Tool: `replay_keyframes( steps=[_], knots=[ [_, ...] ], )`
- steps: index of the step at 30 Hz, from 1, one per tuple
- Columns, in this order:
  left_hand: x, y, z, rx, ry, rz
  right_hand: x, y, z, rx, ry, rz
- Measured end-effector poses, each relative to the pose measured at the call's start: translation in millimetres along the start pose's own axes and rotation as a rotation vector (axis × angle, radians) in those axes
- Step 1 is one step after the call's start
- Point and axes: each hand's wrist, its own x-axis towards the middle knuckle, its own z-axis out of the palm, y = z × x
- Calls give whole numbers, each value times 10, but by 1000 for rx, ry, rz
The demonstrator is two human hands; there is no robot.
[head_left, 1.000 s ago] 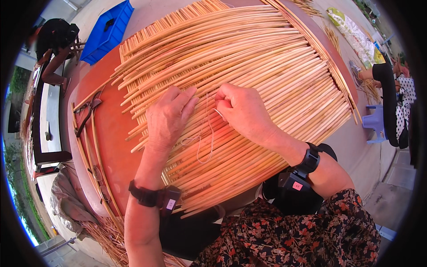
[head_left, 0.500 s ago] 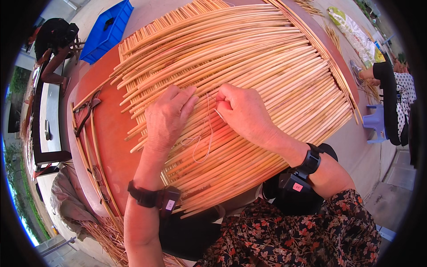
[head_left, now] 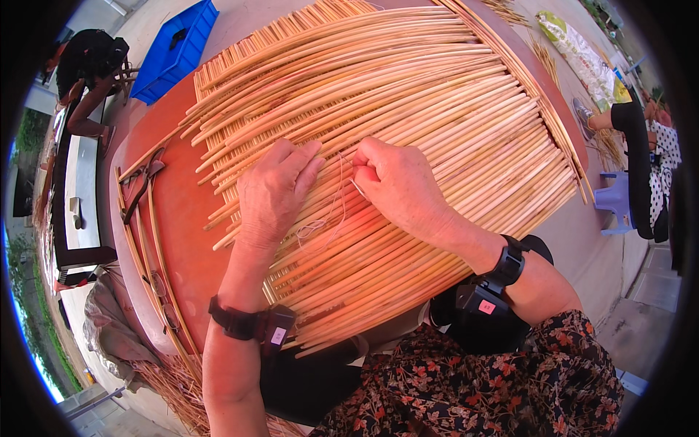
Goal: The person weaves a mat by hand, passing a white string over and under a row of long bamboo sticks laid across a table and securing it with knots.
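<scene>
My left hand (head_left: pixel 280 182) rests closed over a mat of pale reed sticks (head_left: pixel 437 95), thumb and forefinger together near the top of a white thread; what they pinch is too small to make out. My right hand (head_left: pixel 400 178), just to its right, is closed in a pinch on the thread, with a thin white piece showing below the fingertips. A slack loop of white thread (head_left: pixel 312 229) lies on the sticks between and below my hands. The mat lies on a reddish-brown board (head_left: pixel 175 240). At the board's left are dark cutters (head_left: pixel 142 182) and glasses (head_left: pixel 156 282) among loose sticks.
A blue crate (head_left: pixel 171 58) stands at the upper left near a bent-over person (head_left: pixel 87 73). At the right, another person's leg (head_left: pixel 633 167) is beside a purple stool (head_left: pixel 611 204). A crumpled sack (head_left: pixel 109 328) and loose straw (head_left: pixel 175 393) lie at the lower left.
The hanging loop of thread has shifted and shortened slightly. Both my hands stay almost exactly where they were, still pinched.
</scene>
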Motion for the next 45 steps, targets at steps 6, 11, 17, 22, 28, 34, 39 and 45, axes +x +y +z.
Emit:
replay_keyframes(
  steps=[6, 11, 17, 22, 28, 34, 39, 45],
  knots=[
    [-3, -4, 15, -5, 33, 23, -6, -4, 21, -1, 22, -4],
    [-2, 0, 7, 4, 20, 18, -21, -31, 40, -10, 40, -7],
    [9, 5, -8, 16, 11, 32, -46, -54, 58, -15, 29, 15],
    [9, 25, -22, 19, 12, 41, -46, -31, 73, 15, 50, -29],
    [-1, 44, -7, 16, 8, 21, -32, -21, 78, 35, 72, -46],
    [11, 30, 14, 26, 61, 80, -28, -35, 102, -4, 86, -25],
    [2, 43, 12, 17, 59, 72, -30, -30, 126, -19, 108, -42],
    [1, 63, 8, 17, 58, 93, -12, -34, 134, -4, 135, -44]
  ],
)
